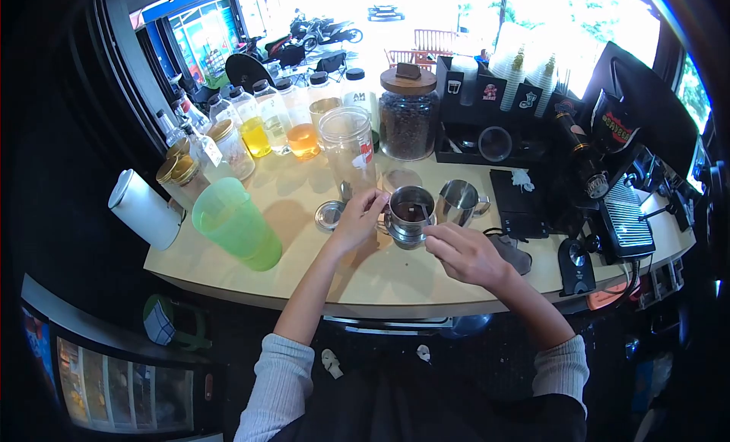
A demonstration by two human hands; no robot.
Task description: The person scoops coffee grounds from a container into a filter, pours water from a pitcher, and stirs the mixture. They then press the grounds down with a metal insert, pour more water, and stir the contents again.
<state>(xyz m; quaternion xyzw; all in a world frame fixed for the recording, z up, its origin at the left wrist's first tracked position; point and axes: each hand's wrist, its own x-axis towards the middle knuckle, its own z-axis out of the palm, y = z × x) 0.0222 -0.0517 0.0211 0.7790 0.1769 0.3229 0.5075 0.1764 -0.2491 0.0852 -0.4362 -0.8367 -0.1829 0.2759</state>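
Observation:
A metal coffee filter cup [411, 228] with dark liquid or grounds inside stands near the front of the counter, on top of a cup mostly hidden beneath it. My left hand [362, 220] pinches its left edge. From the right, my right hand [465, 253] grips a thin spoon [424, 212] that dips into the filter cup; its bowl end is hard to make out. Close by on the right is a steel pitcher [458, 202]. A small round metal lid [329, 215] lies left of my left hand, and a tall clear jar [347, 149] stands behind it.
A green pitcher [237, 225] stands at the left. Several bottles [302, 130] line the back, beside a wooden-lidded coffee bean jar [409, 126]. A black scale [521, 206], cup holder [487, 111] and espresso equipment [627, 214] occupy the right. The counter's front edge [380, 296] curves before me.

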